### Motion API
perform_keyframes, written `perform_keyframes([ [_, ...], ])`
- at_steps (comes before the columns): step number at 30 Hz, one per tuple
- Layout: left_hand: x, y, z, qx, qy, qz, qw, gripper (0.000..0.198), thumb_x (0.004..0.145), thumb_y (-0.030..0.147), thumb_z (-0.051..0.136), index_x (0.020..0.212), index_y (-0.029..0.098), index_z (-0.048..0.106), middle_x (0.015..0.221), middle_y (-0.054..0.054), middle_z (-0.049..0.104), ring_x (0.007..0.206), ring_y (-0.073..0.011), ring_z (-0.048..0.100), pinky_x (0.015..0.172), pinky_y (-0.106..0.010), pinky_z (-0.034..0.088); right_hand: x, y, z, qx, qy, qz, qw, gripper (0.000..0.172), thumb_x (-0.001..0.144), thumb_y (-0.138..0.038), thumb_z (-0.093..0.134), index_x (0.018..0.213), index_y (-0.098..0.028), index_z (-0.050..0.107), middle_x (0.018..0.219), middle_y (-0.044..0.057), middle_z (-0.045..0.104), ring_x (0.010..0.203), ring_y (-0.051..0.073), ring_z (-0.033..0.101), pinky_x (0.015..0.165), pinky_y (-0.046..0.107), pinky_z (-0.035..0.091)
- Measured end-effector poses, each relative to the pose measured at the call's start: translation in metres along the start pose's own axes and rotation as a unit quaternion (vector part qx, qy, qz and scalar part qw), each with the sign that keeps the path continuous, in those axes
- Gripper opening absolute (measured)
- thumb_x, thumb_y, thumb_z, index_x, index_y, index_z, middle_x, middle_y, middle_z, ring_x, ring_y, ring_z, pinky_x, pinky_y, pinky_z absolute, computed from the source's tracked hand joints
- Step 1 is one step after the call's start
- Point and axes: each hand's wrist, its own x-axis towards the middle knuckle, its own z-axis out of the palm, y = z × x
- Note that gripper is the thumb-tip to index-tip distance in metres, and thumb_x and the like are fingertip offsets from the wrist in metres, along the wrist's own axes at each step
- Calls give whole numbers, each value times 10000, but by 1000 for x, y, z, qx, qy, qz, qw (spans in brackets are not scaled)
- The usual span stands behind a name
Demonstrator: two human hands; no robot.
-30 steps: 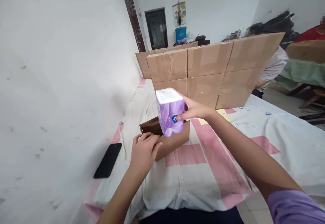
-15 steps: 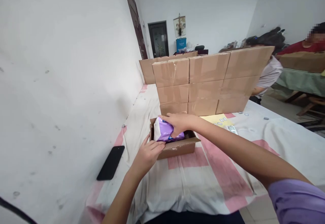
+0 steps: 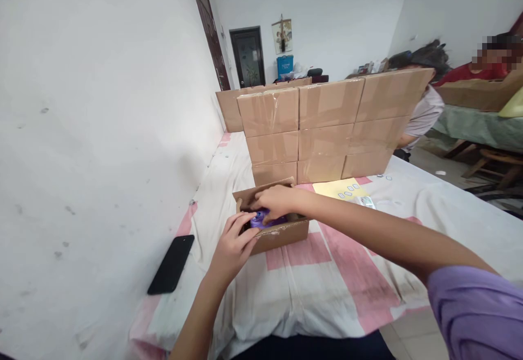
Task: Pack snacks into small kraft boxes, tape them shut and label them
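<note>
A small cardboard box (image 3: 281, 240) stands with its top open on the cloth in front of me. Inside it lies a purple tissue pack (image 3: 274, 221), now mostly below the rim. My right hand (image 3: 272, 201) reaches into the box from the right, its fingers curled onto the pack; some fingertips are hidden. At the near left corner, my left hand (image 3: 235, 239) grips the box rim, with its fingers over the edge beside the pack.
A black phone (image 3: 171, 264) lies at the left by the wall. Behind the box rises a wall of taped cartons (image 3: 327, 126). A yellow sheet (image 3: 337, 188) and a small white packet (image 3: 365, 202) lie to the right. Two people are partly visible beyond at the right.
The tissue pack has gone down from above the rim into the box, and my right hand has followed it in. My left hand stays at the box corner.
</note>
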Motion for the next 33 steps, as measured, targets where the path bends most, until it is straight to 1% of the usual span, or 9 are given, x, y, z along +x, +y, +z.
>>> perform_keyframes([
  [2, -2, -1, 1, -49, 13, -36, 998, 191, 919, 122, 600, 1059, 231, 669, 1352, -99, 581, 1265, -243, 523, 1049, -440, 489, -33, 11, 1, 107, 156, 40, 981, 292, 962, -423, 586, 1125, -227, 727, 1111, 73, 739, 982, 228, 688, 775, 311, 495],
  [5, -6, -5, 7, -149, 27, -134, 979, 253, 949, 200, 577, 1182, 282, 628, 1322, -74, 594, 1237, -213, 579, 1060, -420, 505, -82, 17, 35, 247, 362, 151, 886, 427, 1057, -439, 376, 1105, -198, 725, 1050, 91, 741, 1010, 232, 673, 881, 362, 498],
  [10, -1, -17, 22, -150, 77, -241, 956, 422, 984, 284, 491, 1404, 266, 448, 1403, -126, 520, 1315, -244, 523, 1006, -429, 539, -101, -5, 114, 369, 415, 167, 815, 459, 1066, -417, 319, 1189, -212, 711, 1271, 110, 673, 1264, 265, 553, 1102, 445, 405],
  [14, 8, -34, 35, -132, 85, -256, 954, 653, 910, 334, 570, 1505, 186, 346, 1532, -191, 358, 1461, -338, 323, 1189, -597, 314, -79, -10, 132, 393, 447, 213, 775, 496, 1017, -306, 364, 1492, -206, 467, 1466, 125, 525, 1404, 246, 407, 1212, 471, 262],
  [17, 10, -52, 48, -126, 46, -280, 951, 840, 858, 363, 571, 1580, 161, 192, 1618, -188, 235, 1519, -347, 215, 1249, -575, 191, -71, 3, 136, 446, 437, 232, 746, 805, 879, -205, 486, 1618, -253, 169, 1634, 93, 296, 1518, 238, 220, 1253, 497, 127],
  [20, 9, -65, 55, -126, 27, -294, 947, 880, 842, 400, 552, 1595, 173, 157, 1626, -167, 249, 1513, -346, 243, 1239, -557, 229, -71, 13, 140, 459, 444, 213, 739, 919, 799, -157, 523, 1621, -290, 134, 1628, 73, 306, 1507, 242, 238, 1243, 480, 163],
  [24, 7, -60, 49, -88, 6, -269, 959, 671, 871, 410, 518, 1495, 201, 388, 1327, -143, 580, 1306, -331, 507, 1122, -569, 391, -74, 14, 141, 379, 488, 213, 757, 645, 803, -125, 540, 1430, -277, 505, 1394, 80, 551, 1341, 251, 450, 1161, 451, 327],
  [28, 11, -37, 41, 55, -100, -263, 958, 381, 972, 383, 372, 1207, 326, 666, 1208, -70, 662, 1216, -307, 580, 1120, -675, 270, -78, 10, 138, 300, 491, 205, 792, 360, 862, -91, 483, 1143, -240, 651, 1240, 73, 639, 1222, 232, 542, 1097, 424, 399],
  [33, 16, -18, 45, 202, -127, -167, 957, 455, 948, 512, 438, 1329, 345, 622, 1192, -99, 659, 995, -287, 631, 1110, -713, 217, -83, 12, 138, 247, 481, 207, 816, 332, 879, -101, 482, 1144, -196, 659, 1280, 94, 649, 1228, 222, 552, 1094, 393, 421],
])
